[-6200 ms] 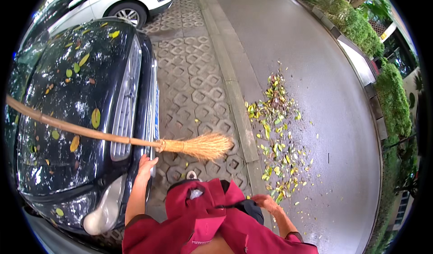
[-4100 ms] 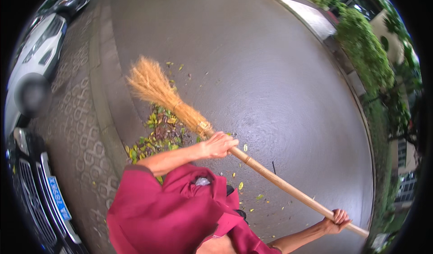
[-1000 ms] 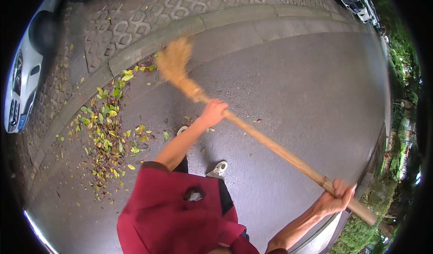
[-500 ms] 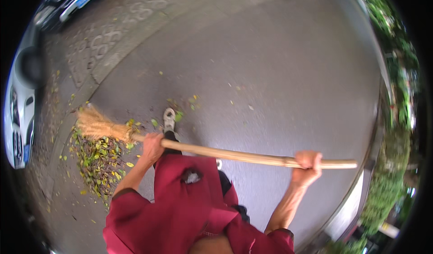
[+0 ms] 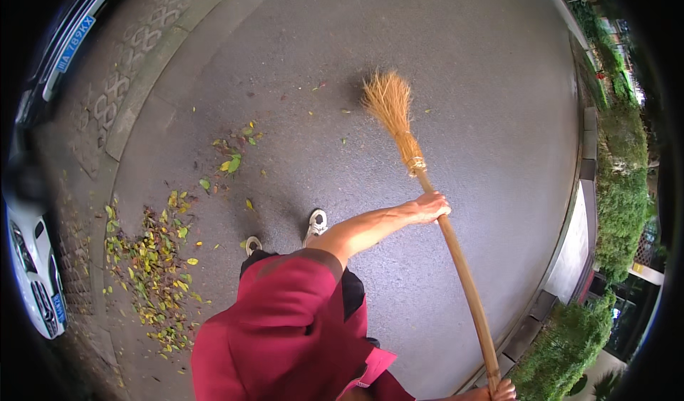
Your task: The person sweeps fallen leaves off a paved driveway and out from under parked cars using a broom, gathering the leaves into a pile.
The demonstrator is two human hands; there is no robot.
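Though in both hands, broom, bristles beyond the left.

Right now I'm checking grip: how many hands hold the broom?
2: the left hand, on the broom handle near the bristles, and the right hand, farther down it, partly cut off by the picture's lower edge.

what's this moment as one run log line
left hand: grips broom handle near bristles | right hand: grips farther back | leaf pile: left of shoes
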